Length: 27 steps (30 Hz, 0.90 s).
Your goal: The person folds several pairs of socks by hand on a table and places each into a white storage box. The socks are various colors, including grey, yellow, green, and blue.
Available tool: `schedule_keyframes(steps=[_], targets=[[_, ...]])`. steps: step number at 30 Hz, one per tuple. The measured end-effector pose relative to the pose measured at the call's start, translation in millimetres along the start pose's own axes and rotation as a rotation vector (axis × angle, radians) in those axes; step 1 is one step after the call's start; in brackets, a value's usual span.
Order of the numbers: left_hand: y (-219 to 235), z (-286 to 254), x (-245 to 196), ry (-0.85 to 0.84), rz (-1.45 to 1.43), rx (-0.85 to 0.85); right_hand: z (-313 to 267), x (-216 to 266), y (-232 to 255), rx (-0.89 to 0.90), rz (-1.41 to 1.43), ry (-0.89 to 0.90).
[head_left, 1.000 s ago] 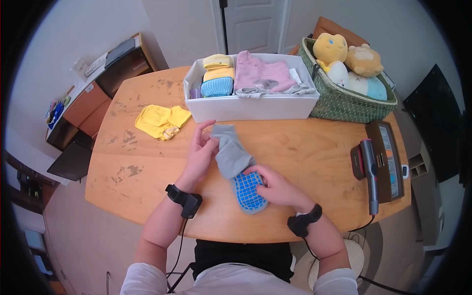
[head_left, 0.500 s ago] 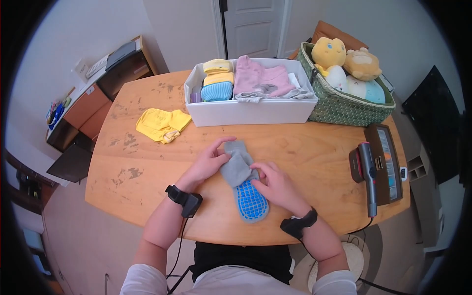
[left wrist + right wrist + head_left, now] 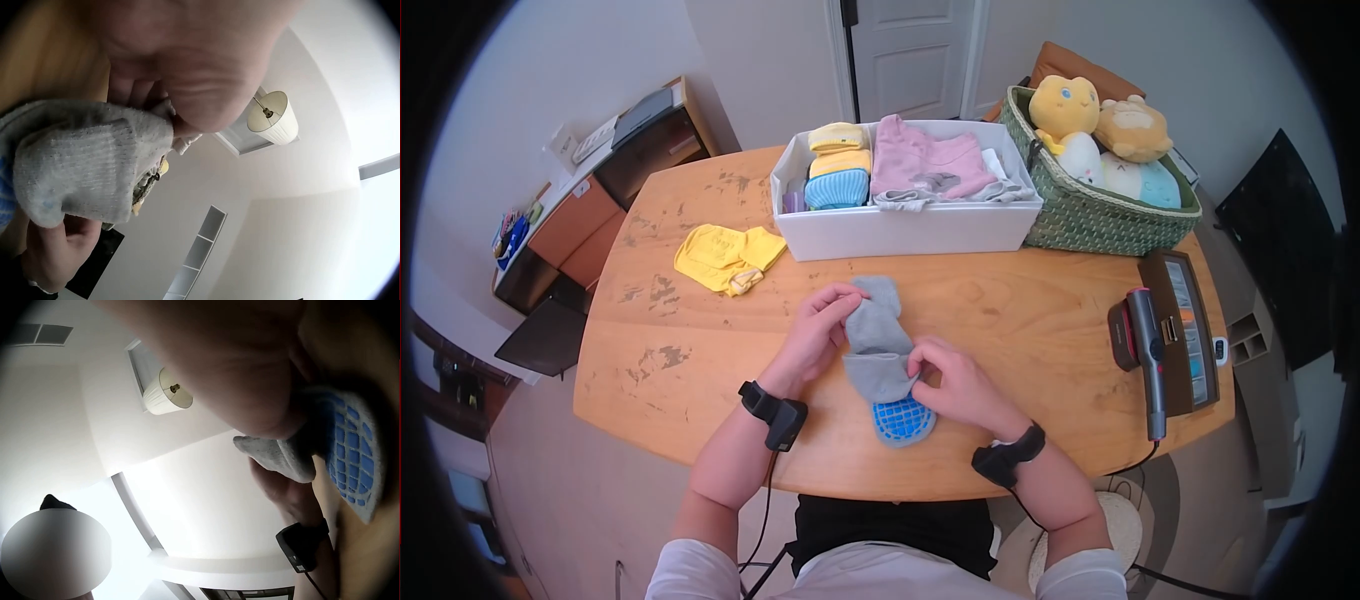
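A grey sock (image 3: 877, 340) with a blue grip-dot sole (image 3: 900, 422) lies on the wooden table (image 3: 1040, 310) in front of me, its upper part folded down over the sole. My left hand (image 3: 822, 322) pinches the sock's left edge near the fold. At the sock's right edge my right hand (image 3: 945, 378) grips the folded cloth. The left wrist view shows the grey sock (image 3: 81, 159) bunched under my fingers. The right wrist view shows the grey fold (image 3: 275, 456) and the blue sole (image 3: 353, 459).
A white box (image 3: 910, 228) of folded baby clothes stands behind the sock. Beside it on the right is a green woven basket (image 3: 1100, 215) of plush toys. A yellow garment (image 3: 725, 255) lies at the left; a handheld steamer (image 3: 1150, 345) rests on its tray at the right edge.
The sock was stretched out with the blue sole fully showing. Both hands have folded its grey upper part down toward me, so only the tip of the sole shows now.
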State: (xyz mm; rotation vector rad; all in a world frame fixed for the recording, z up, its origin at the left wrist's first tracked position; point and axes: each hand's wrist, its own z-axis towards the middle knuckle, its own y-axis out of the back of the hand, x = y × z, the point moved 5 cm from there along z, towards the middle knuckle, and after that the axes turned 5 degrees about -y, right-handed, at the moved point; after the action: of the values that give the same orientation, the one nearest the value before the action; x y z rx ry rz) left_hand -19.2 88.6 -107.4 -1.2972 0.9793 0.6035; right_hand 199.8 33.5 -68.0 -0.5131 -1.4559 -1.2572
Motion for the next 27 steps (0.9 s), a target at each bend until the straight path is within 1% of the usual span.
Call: schedule_keyframes(steps=[2, 3, 5, 6, 8, 9, 11, 12, 14, 15, 17, 18, 20, 21, 23, 24, 26, 27], targets=[[-12, -4, -2, 0.078, 0.028, -0.014, -1, -5, -8, 0.179, 0.050, -0.126], [-13, -4, -1, 0.079, 0.028, -0.015, -2, -7, -9, 0.179, 0.051, -0.127], [-14, -4, 0, 0.096, 0.009, -0.048, -2, -8, -12, 0.153, 0.011, -0.036], [-13, -3, 2, 0.096, 0.009, -0.048, -2, -7, -12, 0.153, 0.010, -0.036], [-6, 0, 2, 0.014, -0.010, -0.137, -2, -7, -10, 0.150, 0.034, -0.097], [-6, 0, 1, 0.013, -0.010, -0.136, -2, -6, -10, 0.150, 0.033, -0.096], [-9, -1, 0, 0.020, 0.001, -0.058, -1, -11, -10, 0.112, 0.134, -0.186], [-9, -1, -1, 0.018, 0.000, -0.059, -1, -12, -11, 0.113, 0.133, -0.185], [-12, -1, 1, 0.053, 0.008, -0.031, 1, -10, -11, 0.113, -0.041, -0.038], [-12, -1, 0, 0.049, 0.007, -0.034, 0, -9, -11, 0.117, -0.043, -0.035], [-14, -1, -1, 0.063, 0.011, -0.015, -2, -12, -13, 0.141, -0.058, -0.148], [-12, 1, 0, 0.056, 0.005, -0.018, -2, -13, -15, 0.148, -0.065, -0.145], [-9, 4, 5, 0.033, 0.088, -0.016, 0, -4, -9, -0.075, -0.127, 0.109], [-9, 5, 5, 0.026, 0.081, -0.020, 0, -2, -7, -0.067, -0.134, 0.111], [-10, 6, 2, -0.040, 0.334, 0.022, 0, 1, 0, -0.102, 0.003, 0.061], [-10, 6, 3, -0.045, 0.328, 0.017, 1, -2, 0, -0.094, -0.002, 0.063], [-9, 6, 4, -0.120, 0.346, 0.044, 2, -13, 4, -0.157, 0.314, -0.015], [-6, 7, 5, -0.122, 0.343, 0.040, 1, -12, 3, -0.152, 0.311, -0.015]])
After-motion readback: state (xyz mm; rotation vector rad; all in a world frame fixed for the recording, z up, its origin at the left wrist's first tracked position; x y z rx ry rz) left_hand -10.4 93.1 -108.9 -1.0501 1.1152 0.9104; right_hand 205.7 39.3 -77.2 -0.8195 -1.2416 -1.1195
